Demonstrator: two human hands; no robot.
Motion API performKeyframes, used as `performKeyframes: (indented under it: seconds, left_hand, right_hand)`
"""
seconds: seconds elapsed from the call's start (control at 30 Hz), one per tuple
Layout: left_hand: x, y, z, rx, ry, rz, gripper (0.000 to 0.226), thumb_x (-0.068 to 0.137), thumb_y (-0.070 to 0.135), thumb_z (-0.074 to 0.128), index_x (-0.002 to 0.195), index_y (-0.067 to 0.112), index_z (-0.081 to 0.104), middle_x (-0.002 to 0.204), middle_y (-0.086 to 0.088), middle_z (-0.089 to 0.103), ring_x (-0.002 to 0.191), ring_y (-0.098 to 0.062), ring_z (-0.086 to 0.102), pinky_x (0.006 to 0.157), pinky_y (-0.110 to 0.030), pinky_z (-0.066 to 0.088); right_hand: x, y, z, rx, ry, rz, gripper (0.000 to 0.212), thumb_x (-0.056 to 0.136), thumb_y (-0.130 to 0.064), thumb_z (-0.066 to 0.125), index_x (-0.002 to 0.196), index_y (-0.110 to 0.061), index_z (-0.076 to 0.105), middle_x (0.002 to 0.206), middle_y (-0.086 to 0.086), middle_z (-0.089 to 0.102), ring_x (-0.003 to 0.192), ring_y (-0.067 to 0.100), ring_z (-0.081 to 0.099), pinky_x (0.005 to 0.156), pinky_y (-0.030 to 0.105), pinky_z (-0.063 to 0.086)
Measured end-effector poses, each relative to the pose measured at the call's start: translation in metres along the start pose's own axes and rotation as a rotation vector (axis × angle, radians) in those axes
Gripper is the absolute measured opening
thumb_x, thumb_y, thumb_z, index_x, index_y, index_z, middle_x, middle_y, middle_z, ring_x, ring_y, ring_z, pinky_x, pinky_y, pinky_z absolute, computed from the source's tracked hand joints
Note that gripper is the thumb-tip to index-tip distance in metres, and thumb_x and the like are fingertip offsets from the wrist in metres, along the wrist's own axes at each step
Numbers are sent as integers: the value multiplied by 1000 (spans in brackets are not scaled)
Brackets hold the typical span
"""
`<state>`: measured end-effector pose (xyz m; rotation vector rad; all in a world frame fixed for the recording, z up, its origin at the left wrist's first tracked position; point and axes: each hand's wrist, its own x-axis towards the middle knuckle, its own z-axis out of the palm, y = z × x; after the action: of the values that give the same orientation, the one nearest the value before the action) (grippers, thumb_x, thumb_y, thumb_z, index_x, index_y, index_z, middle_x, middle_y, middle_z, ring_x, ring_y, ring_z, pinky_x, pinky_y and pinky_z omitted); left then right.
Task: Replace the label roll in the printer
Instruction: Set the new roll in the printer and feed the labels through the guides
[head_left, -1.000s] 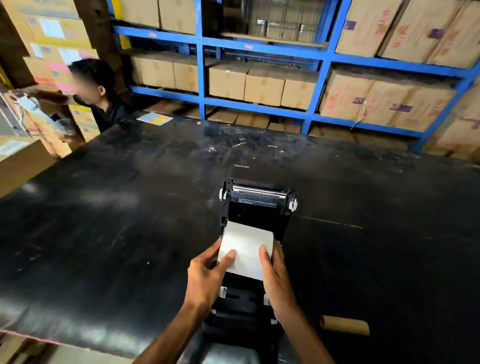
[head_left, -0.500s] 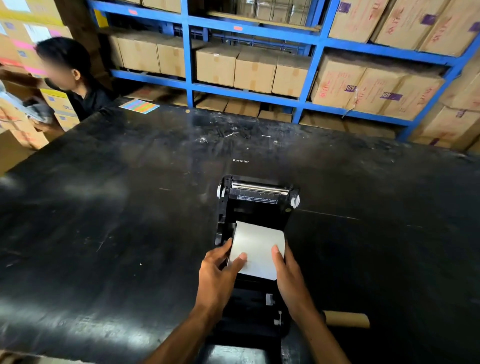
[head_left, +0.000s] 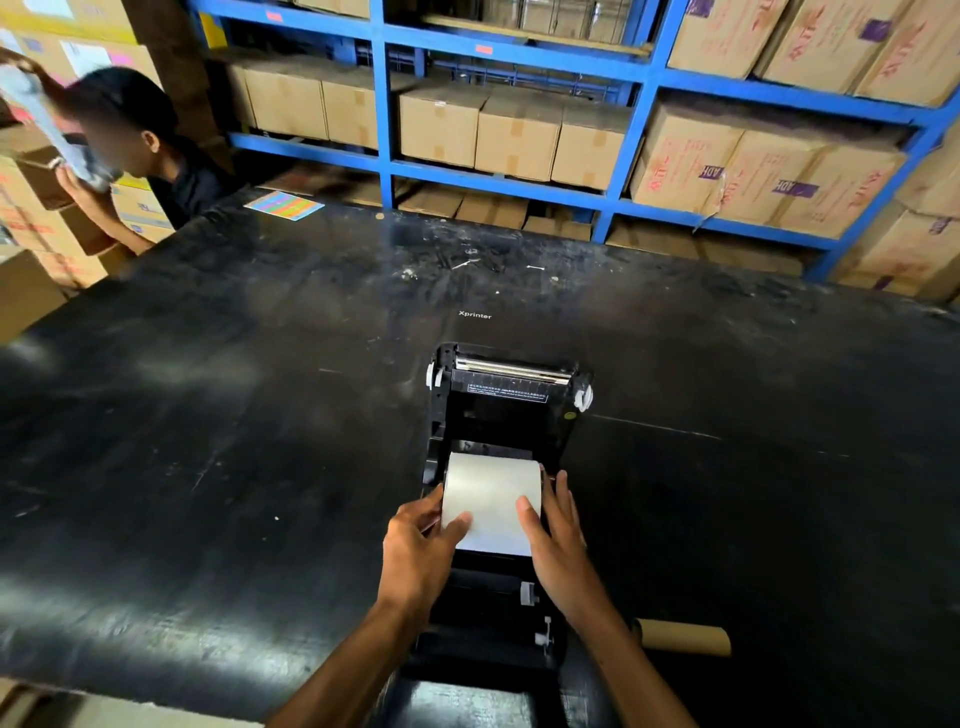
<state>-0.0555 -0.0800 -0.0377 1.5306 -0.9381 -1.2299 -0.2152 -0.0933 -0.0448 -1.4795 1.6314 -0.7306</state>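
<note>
In the head view, the printer (head_left: 498, 499) sits open at the middle of the desk's (head_left: 208, 467) near edge, its lid (head_left: 511, 382) thrown back toward the far edge. The white label roll (head_left: 491, 501) now lies lower and squarer in the paper well than it did a second ago, when it was held tilted above the opening; it looks seated, or very nearly so, though the side guides are hidden by the hands, so that cannot be told for sure. The left hand (head_left: 418, 556) has its thumb pressed on the roll's near left corner and its fingers curled along the left end; the right hand (head_left: 558, 540) mirrors it, thumb on the near right corner and fingers flat down the right end. Both grips are closed on the roll from either side. The loose leading edge of the paper points toward the near edge and is not yet drawn over the front roller. The empty cardboard core (head_left: 683, 638) lies near the desk's near edge, just right of the printer, so the old roll is already out. What is probably left is feeding the paper forward and shutting the lid.
</note>
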Motion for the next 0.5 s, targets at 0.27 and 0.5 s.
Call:
performKeyframes:
  seconds: [0.27,0.5]
  left_hand:
    - [-2,-4,1,148,39,42,39,89,6,70,128,7,65,122,-8,67,86,0,65,69,-5,54]
    - [-3,-4,-4,268,72,112,38,87,14,73,124,9,68,110,-8,73,87,-14,69,73,-21,52]
  right_hand:
    - [-4,5,0,-116,-41,43,58,96,-49,33,146,-42,4,159,-4,-16,145,14,-16,116,45,-12]
    - [-6,8,-1,-191,-24,30,62,94,-55,33,148,-39,6,160,-3,-14,145,15,-18,117,44,-12]
